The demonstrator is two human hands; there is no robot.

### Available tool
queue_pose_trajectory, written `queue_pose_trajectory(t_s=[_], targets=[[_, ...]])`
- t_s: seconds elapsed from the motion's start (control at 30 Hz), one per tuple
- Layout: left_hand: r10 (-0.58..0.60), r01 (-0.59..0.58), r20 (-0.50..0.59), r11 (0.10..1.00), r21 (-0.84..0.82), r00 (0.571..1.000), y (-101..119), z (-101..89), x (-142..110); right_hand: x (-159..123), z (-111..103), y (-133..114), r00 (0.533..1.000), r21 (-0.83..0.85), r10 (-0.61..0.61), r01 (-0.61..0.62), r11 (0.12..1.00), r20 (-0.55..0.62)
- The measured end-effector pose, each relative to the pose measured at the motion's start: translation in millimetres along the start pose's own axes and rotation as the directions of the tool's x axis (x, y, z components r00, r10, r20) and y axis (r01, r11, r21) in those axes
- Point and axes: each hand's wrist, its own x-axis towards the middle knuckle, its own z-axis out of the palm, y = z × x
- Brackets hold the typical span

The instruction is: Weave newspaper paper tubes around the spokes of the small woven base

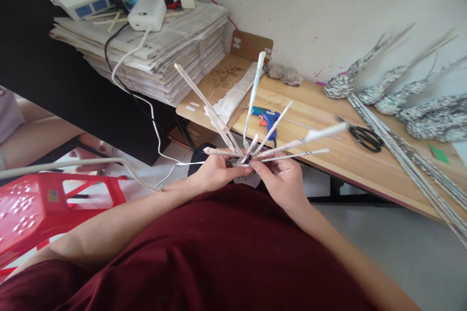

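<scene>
Both hands (251,175) pinching paper-tube weave (251,148)

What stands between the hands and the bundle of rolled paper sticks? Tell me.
Nothing visible. The left hand and right hand both already grip the woven base of the rolled paper sticks, which fan out above the fingers.

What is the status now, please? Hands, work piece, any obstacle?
Left hand and right hand both shut on woven base. Paper sticks fan out from it, above the lap. Glue gun and scissors on table, apart from the hands.
</scene>
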Motion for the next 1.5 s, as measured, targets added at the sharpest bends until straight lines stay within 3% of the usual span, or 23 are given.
queue_pose_trajectory(t_s=[0.17, 0.5, 0.7, 0.83, 0.97, 1.07, 1.2, 1.27, 1.33, 1.43, 1.5], targets=[[0.001, -0.003, -0.031, 0.997, -0.075, 1.000, 5.5, -1.1, 2.1, 6.0, -3.9, -9.7, 1.000, 0.109, 0.014, -0.016, 0.994, 0.011], [0.052, -0.057, -0.085, 0.996, -0.063, 0.995, 14.9, -7.7, 0.3, 0.1, -7.6, -11.8, 0.997, -0.029, -0.071, 0.072, 0.997, 0.034], [0.030, -0.051, -0.185, 0.992, -0.112, 0.982, 18.0, -15.0, 3.2, 2.6, -7.3, -9.2, 0.994, -0.024, -0.050, 0.052, 0.998, 0.098], [0.025, -0.066, -0.242, 0.984, -0.163, 0.970, 18.4, -24.4, 7.4, 13.5, -11.5, -2.5, 0.996, -0.137, -0.026, 0.038, 0.990, 0.089], [0.030, -0.108, -0.309, 0.965, -0.237, 0.951, 21.2, -38.8, 14.4, 41.6, -29.5, 10.7, 1.000, -0.286, 0.019, -0.016, 0.958, 0.010], [0.055, -0.159, -0.350, 0.948, -0.275, 0.935, 26.6, -50.5, 20.8, 71.8, -44.2, 20.7, 0.994, -0.438, 0.059, -0.091, 0.894, -0.088], [0.062, -0.176, -0.362, 0.940, -0.293, 0.930, 34.8, -60.6, 26.8, 107.6, -48.0, 23.0, 0.974, -0.728, 0.166, -0.224, 0.648, -0.151], [0.041, -0.158, -0.346, 0.935, -0.317, 0.937, 37.4, -62.8, 28.2, 119.4, -45.3, 20.2, 0.968, -0.813, 0.208, -0.231, 0.534, -0.139], [0.029, -0.148, -0.329, 0.928, -0.343, 0.944, 39.0, -64.2, 28.7, 126.6, -44.3, 17.4, 0.960, -0.851, 0.255, -0.227, 0.474, -0.114], [0.030, -0.149, -0.318, 0.923, -0.356, 0.948, 40.4, -67.0, 28.3, 128.2, -50.1, 15.7, 0.934, -0.803, 0.339, -0.285, 0.523, -0.111], [0.028, -0.142, -0.308, 0.923, -0.357, 0.951, 40.5, -69.2, 28.0, 122.6, -57.2, 15.3, 0.905, -0.618, 0.413, -0.381, 0.688, -0.098]])
